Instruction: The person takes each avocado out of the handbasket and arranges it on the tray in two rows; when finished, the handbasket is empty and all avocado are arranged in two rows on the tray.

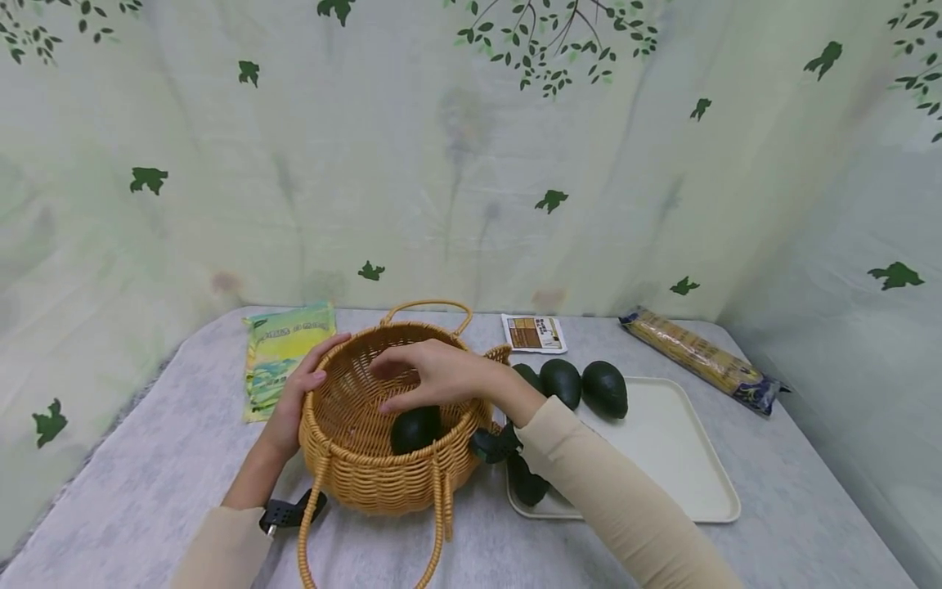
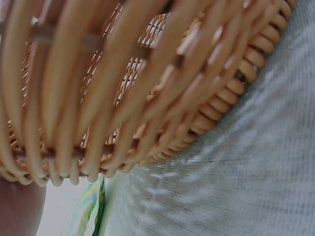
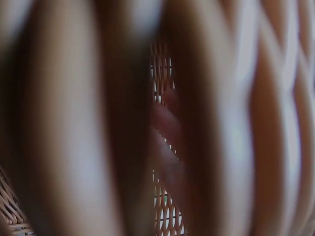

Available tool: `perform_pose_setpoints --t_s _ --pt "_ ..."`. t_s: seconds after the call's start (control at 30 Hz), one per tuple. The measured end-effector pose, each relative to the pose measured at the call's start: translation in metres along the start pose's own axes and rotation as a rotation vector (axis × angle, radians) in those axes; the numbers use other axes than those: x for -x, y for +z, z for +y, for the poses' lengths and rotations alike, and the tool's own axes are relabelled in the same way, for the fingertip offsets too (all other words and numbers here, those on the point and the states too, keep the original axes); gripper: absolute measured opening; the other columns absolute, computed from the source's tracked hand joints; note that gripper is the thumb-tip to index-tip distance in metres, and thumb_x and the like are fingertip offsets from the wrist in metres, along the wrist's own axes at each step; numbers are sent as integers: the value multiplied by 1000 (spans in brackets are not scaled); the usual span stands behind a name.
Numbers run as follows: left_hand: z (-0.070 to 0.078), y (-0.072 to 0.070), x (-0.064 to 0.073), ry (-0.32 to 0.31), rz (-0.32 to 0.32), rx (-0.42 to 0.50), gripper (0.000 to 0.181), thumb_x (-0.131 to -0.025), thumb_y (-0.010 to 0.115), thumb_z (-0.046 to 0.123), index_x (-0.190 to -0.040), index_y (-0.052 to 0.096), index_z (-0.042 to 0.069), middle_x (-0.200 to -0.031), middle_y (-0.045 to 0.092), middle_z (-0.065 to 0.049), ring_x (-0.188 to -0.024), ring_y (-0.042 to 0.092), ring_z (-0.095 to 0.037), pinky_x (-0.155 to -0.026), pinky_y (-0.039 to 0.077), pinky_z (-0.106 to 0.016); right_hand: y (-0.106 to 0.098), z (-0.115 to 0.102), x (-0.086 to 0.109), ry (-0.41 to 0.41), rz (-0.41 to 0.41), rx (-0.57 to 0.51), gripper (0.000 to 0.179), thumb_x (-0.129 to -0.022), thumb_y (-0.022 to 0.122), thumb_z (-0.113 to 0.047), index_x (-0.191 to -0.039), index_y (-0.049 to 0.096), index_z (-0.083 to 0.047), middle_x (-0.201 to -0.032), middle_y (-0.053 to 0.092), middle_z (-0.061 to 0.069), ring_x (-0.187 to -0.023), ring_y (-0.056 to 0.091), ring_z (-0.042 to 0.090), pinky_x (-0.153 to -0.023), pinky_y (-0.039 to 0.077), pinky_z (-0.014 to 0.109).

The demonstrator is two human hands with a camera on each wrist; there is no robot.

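A round wicker basket (image 1: 390, 483) stands on the table in the head view. My left hand (image 1: 294, 401) holds its left rim, and the wicker wall (image 2: 108, 88) fills much of the left wrist view. One dark avocado (image 1: 415, 431) lies inside the basket. Just above it, my right hand (image 1: 434, 372) reaches over the right rim, thumb and fingers spread apart with nothing between them. In the right wrist view, blurred wicker strands (image 3: 74, 123) cover most of that hand. Several more avocados (image 1: 605, 390) rest on the left part of a white tray (image 1: 684, 458).
The basket has a hoop handle (image 1: 427, 304) at the back and another hanging at the front. A yellow-green packet (image 1: 287, 352) lies to its left. Behind the tray are a small brown-and-white packet (image 1: 535, 334) and a long noodle-like package (image 1: 699, 356).
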State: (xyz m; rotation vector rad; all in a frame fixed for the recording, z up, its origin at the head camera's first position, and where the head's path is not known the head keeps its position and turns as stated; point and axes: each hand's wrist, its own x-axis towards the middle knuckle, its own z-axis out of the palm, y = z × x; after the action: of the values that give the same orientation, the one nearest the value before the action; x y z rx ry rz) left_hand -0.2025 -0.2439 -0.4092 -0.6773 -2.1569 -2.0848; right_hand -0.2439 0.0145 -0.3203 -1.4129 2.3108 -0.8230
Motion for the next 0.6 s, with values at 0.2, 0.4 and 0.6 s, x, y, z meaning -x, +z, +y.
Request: perform_pose_setpoints --t_s 0.2,0.4,0.6 --pt "0 -1 1 4 0 11 55 -108 28 20 -161 32 11 -152 40 -5 -137 47 -20 -103 48 -25 2 -1 -1 4 -58 44 60 -96 74 -33 -146 55 -6 -143 63 7 -132 59 15 -109 45 27" --pt "1 -1 2 6 -4 9 55 -107 27 20 -161 32 11 -152 40 -3 -138 45 -20 -103 47 -26 3 -4 -2 26 -114 102 57 -95 75 -35 -143 58 -10 -139 65 2 -129 60 12 -108 45 27" --pt "1 -1 1 9 -8 7 55 -108 27 19 -161 31 11 -153 40 -2 -139 45 -21 -104 47 -26 4 -4 -4 47 -153 125 58 -94 75 -35 -143 57 -11 -141 64 6 -128 60 14 -107 46 27"
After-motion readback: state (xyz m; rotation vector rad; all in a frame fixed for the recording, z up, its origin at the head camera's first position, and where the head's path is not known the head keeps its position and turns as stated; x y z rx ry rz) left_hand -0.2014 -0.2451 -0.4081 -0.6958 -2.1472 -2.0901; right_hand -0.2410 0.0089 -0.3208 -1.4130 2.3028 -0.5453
